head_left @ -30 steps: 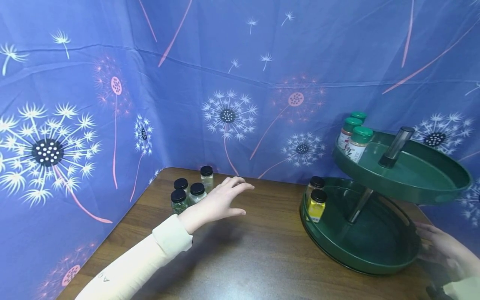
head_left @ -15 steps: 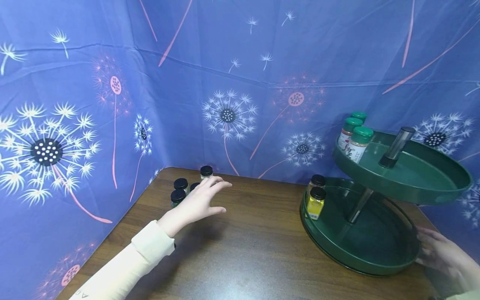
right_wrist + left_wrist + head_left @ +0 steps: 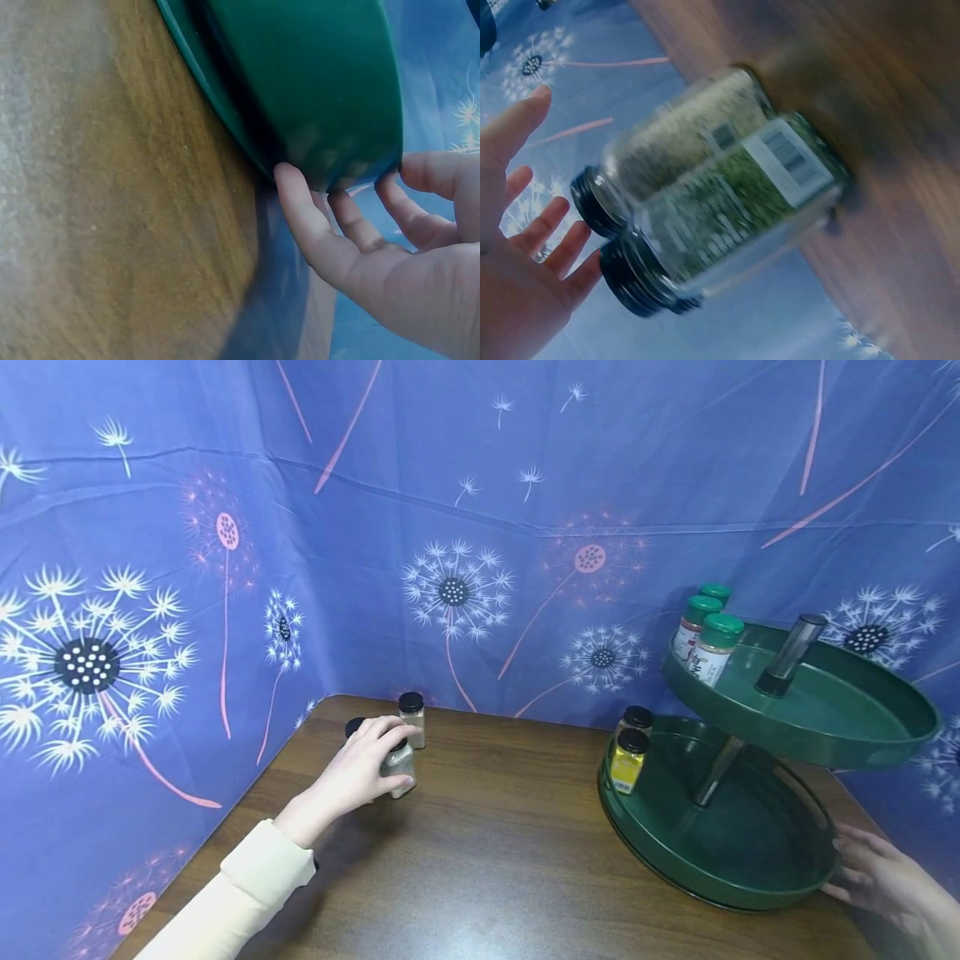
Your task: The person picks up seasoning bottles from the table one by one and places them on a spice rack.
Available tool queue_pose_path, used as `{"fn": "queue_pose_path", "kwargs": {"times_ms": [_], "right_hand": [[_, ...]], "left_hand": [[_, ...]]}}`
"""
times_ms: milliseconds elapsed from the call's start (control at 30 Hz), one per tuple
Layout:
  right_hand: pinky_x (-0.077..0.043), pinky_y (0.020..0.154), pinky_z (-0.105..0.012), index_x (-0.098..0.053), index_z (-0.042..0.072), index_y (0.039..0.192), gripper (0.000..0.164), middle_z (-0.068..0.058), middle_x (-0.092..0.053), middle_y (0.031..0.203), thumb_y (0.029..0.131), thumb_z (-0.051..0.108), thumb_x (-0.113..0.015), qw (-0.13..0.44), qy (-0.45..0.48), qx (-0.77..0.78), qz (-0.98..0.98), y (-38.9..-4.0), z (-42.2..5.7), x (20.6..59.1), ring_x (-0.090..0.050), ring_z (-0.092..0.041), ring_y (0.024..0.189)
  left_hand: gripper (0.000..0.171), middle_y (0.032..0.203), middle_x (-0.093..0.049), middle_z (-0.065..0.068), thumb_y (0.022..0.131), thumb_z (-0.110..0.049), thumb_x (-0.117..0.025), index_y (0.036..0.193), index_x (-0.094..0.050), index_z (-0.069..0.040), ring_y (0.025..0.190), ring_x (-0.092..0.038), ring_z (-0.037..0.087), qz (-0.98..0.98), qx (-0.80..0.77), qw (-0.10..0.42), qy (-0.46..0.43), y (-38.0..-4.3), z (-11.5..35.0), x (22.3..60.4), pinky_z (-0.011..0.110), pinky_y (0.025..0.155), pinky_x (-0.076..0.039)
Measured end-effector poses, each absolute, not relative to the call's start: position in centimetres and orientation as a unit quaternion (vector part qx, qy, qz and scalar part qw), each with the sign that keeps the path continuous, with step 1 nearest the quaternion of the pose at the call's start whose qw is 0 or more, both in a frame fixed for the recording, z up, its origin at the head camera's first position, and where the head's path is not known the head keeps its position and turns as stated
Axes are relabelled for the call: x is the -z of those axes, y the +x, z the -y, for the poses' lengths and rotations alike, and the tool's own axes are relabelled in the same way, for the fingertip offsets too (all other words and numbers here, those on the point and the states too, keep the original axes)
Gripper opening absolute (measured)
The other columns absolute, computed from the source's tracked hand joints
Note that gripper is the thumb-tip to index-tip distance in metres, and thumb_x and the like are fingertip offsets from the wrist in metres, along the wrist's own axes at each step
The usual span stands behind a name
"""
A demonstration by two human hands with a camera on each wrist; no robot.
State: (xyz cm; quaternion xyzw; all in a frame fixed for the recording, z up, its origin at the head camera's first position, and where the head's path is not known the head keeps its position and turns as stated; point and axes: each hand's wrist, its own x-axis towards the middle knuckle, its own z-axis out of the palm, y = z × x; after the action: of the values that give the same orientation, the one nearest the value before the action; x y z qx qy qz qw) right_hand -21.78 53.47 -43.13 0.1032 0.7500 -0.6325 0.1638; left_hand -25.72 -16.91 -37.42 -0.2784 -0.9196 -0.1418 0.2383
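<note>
My left hand [image 3: 352, 772] reaches over the black-lidded spice jars at the table's left. A clear spice jar [image 3: 399, 770] shows between its thumb and fingers, and another [image 3: 412, 722] stands just behind. In the left wrist view, the hand [image 3: 532, 255] has spread fingers near the black caps of a beige-filled jar [image 3: 686, 131] and a green herb jar [image 3: 727, 202]. My right hand [image 3: 888, 877] is at the right side of a green two-tier turntable [image 3: 738, 893]; in the right wrist view, its fingertips [image 3: 289, 176] touch the lower tray's wall.
On the lower tray, at its left, stand a yellow-labelled jar [image 3: 627, 768] and another black-lidded jar [image 3: 637, 718]. Several green-lidded shakers [image 3: 711, 660] stand on the upper tray [image 3: 862, 747]. A blue dandelion-print cloth [image 3: 525, 610] rises behind the wooden table [image 3: 510, 852].
My left hand has moved left and down to the jars. My right hand stays at the turntable, whose lower jars have shifted slightly as the tray turned.
</note>
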Motion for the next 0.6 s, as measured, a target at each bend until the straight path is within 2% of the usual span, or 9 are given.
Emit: {"fn": "queue_pose_path", "kwargs": {"times_ms": [33,100,167,200,267,367,433,533,600], "right_hand": [[-0.044,0.084,-0.048,0.028,0.028,0.132,0.072,-0.023,0.038,0.134,0.094,0.041,-0.032,0.160,0.100,0.630,-0.753,-21.7,-53.5,43.2,-0.036,-0.048,0.113],[-0.045,0.083,-0.048,0.015,0.043,0.130,0.061,-0.025,-0.002,0.143,0.095,0.037,-0.034,0.153,0.093,0.645,-0.743,-21.5,-53.6,43.5,-0.054,-0.022,0.097],[-0.045,0.082,-0.048,-0.001,0.048,0.124,0.048,-0.005,-0.041,0.126,0.095,0.033,-0.036,0.147,0.085,0.660,-0.732,-21.3,-53.8,43.7,-0.054,-0.002,0.082],[-0.045,0.082,-0.048,-0.007,0.048,0.122,0.044,0.006,-0.044,0.116,0.095,0.032,-0.037,0.146,0.082,0.669,-0.724,-21.2,-53.8,43.8,-0.054,0.000,0.080],[-0.045,0.081,-0.049,-0.008,0.046,0.121,0.042,0.009,-0.043,0.110,0.095,0.031,-0.037,0.145,0.080,0.673,-0.721,-21.1,-53.7,43.8,-0.055,0.000,0.081],[-0.045,0.083,-0.049,0.011,0.043,0.129,0.059,-0.024,-0.012,0.129,0.095,0.034,-0.037,0.145,0.088,0.655,-0.736,-21.2,-53.5,43.6,-0.054,0.002,0.080],[-0.044,0.083,-0.048,0.023,0.032,0.133,0.070,-0.035,0.009,0.126,0.095,0.035,-0.036,0.145,0.090,0.642,-0.747,-21.2,-53.4,43.5,-0.053,0.003,0.080],[-0.044,0.083,-0.048,0.028,0.019,0.134,0.075,-0.035,0.015,0.127,0.095,0.034,-0.035,0.147,0.090,0.642,-0.747,-21.2,-53.4,43.6,-0.053,0.003,0.079],[-0.044,0.083,-0.049,0.029,0.019,0.134,0.075,-0.035,0.012,0.126,0.096,0.033,-0.034,0.147,0.089,0.640,-0.748,-21.2,-53.4,43.7,-0.053,0.002,0.080]], "left_hand": [[0.069,0.121,-0.045,0.000,0.064,-0.036,-0.077,0.124,-0.047,-0.023,0.110,-0.041,0.022,0.920,0.140,0.241,-0.275,-25.7,17.2,37.5,0.044,0.087,-0.037],[0.068,0.119,-0.046,0.001,0.063,-0.035,-0.078,0.123,-0.048,-0.022,0.110,-0.041,0.023,0.920,0.139,0.247,-0.272,-25.6,17.7,37.7,0.045,0.087,-0.036],[0.068,0.118,-0.046,0.002,0.062,-0.034,-0.078,0.123,-0.049,-0.021,0.111,-0.041,0.025,0.921,0.137,0.251,-0.266,-25.5,18.2,37.9,0.046,0.088,-0.035],[0.068,0.118,-0.046,0.002,0.062,-0.034,-0.079,0.122,-0.049,-0.021,0.111,-0.041,0.025,0.921,0.136,0.253,-0.263,-25.4,18.5,38.0,0.047,0.088,-0.035],[0.068,0.118,-0.046,0.003,0.062,-0.034,-0.079,0.122,-0.049,-0.021,0.111,-0.040,0.026,0.923,0.135,0.253,-0.257,-25.4,19.0,38.2,0.048,0.088,-0.034],[0.068,0.120,-0.046,0.004,0.062,-0.034,-0.079,0.122,-0.049,-0.021,0.112,-0.040,0.027,0.927,0.134,0.251,-0.244,-25.3,19.6,38.5,0.050,0.088,-0.034],[0.068,0.121,-0.045,0.005,0.062,-0.034,-0.079,0.122,-0.049,-0.022,0.112,-0.039,0.028,0.930,0.134,0.249,-0.234,-25.3,20.0,38.7,0.051,0.087,-0.034],[0.067,0.121,-0.045,0.004,0.062,-0.035,-0.079,0.121,-0.050,-0.022,0.111,-0.040,0.028,0.934,0.135,0.245,-0.223,-25.3,20.4,38.9,0.051,0.085,-0.035],[0.066,0.120,-0.045,0.004,0.062,-0.035,-0.079,0.120,-0.050,-0.021,0.110,-0.040,0.028,0.935,0.133,0.245,-0.220,-25.3,20.6,39.1,0.050,0.084,-0.036]]}}
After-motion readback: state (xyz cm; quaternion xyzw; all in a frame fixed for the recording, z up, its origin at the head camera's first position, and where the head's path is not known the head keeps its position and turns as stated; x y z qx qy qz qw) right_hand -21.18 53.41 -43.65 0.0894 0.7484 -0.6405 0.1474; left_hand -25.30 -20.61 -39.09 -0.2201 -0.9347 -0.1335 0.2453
